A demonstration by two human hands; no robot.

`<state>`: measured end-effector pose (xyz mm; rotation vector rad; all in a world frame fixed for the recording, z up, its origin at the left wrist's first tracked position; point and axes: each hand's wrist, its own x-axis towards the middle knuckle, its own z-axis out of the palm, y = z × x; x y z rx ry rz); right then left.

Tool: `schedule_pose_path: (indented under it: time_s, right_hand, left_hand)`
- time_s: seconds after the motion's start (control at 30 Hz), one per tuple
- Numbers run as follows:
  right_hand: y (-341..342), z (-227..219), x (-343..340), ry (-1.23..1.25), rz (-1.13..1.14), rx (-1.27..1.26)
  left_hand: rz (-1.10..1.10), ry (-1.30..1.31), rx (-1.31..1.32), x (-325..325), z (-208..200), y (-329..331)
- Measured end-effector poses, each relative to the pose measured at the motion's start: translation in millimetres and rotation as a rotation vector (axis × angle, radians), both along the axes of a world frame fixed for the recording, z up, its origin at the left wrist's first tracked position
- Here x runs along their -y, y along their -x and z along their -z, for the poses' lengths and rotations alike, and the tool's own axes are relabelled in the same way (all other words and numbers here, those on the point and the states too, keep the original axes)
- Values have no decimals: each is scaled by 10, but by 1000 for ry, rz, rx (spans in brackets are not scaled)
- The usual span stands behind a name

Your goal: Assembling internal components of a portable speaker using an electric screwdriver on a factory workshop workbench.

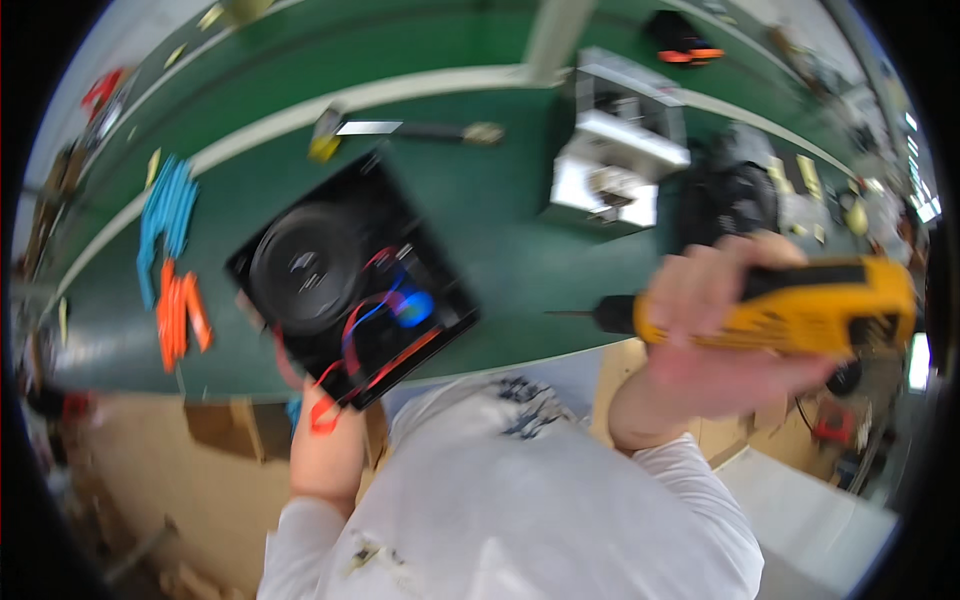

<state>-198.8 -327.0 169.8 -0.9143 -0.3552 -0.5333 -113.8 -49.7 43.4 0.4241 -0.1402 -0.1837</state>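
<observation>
A square black speaker housing [408, 245], tilted, has its open side toward me. Inside it show a round speaker cone [308, 265], red and blue wires and a blue round part [412, 308]. My left hand [286, 358] grips the housing at its near left side, with most of the fingers hidden beneath it. My right hand [705, 300] is wrapped round a yellow and black power screwdriver [790, 312], held to the right of the housing. The screwdriver's thin bit [568, 313] points left toward the housing, apart from it. My right hand is blurred by motion.
On the green bench [500, 230] lie blue strips [170, 215] and orange strips [180, 312] at left. A hammer-like tool [410, 130] lies behind the housing. Clear and white boxes [620, 140] with small parts stand at back right, beside a dark object [730, 190].
</observation>
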Motion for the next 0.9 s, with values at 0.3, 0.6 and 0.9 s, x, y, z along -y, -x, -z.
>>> schedule_pose_path:
  time_s: [0.3, 0.6, 0.9]
  right_hand:
    - [-377, 341, 328, 53, 282, -252]
    - [-337, 294, 515, 160, 280, -137]
    - [-291, 742, 88, 247, 1053, 143]
  left_hand:
    - [461, 210, 86, 193, 216, 40]
    - [518, 119, 57, 346, 180, 233]
    - [474, 142, 56, 372, -149, 410]
